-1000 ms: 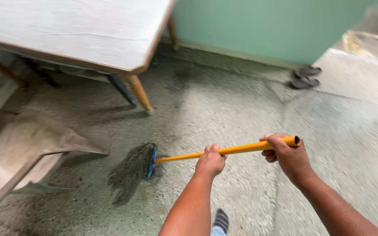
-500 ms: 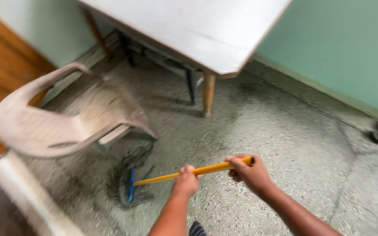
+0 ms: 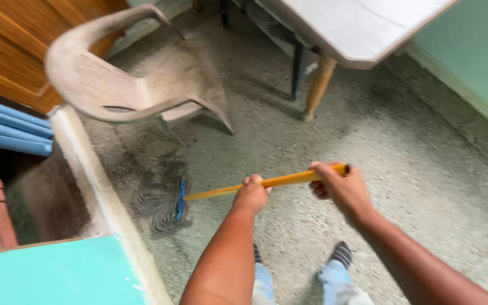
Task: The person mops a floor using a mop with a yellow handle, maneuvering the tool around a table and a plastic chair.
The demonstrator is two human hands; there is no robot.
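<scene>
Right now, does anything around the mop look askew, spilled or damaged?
The plastic chair sits tilted, its back leaning toward the wooden door, close above the mop head. Nothing looks spilled or broken; both hands keep a normal grip on the yellow handle.

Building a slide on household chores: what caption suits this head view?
Both hands, left and right, grip a yellow-handled mop on speckled floor beside a plastic chair.

Left hand [image 3: 251, 194] and right hand [image 3: 337, 188] both fisted, knuckles up, forearms extended forward.
</scene>
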